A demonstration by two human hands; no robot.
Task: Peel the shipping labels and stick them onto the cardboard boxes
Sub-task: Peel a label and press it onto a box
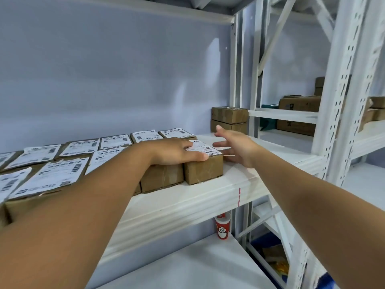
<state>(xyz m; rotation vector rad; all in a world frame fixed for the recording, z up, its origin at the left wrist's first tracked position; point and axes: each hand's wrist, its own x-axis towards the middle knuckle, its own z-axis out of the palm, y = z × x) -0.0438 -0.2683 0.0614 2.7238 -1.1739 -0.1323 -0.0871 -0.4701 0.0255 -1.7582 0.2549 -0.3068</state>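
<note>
Cardboard boxes [52, 178] with white labels on top fill the left part of the white shelf [208, 197] in two rows. At the right end of the near row stands the end box [203, 171], and a shipping label [206, 150] lies on its top. The left hand [173, 152] rests flat on this label, fingers straight and together, thumb along the near top edge. The right hand [235, 146] is spread and holds nothing, just to the right of this box; whether it touches I cannot tell. Two plain boxes [229, 119] are stacked farther right, at the back. I judge the label thin, soft and easy to wrinkle, so it is best taken by one corner and smoothed from the middle outwards. The box looks light and stiff; a hand against its side would stop it sliding.
</note>
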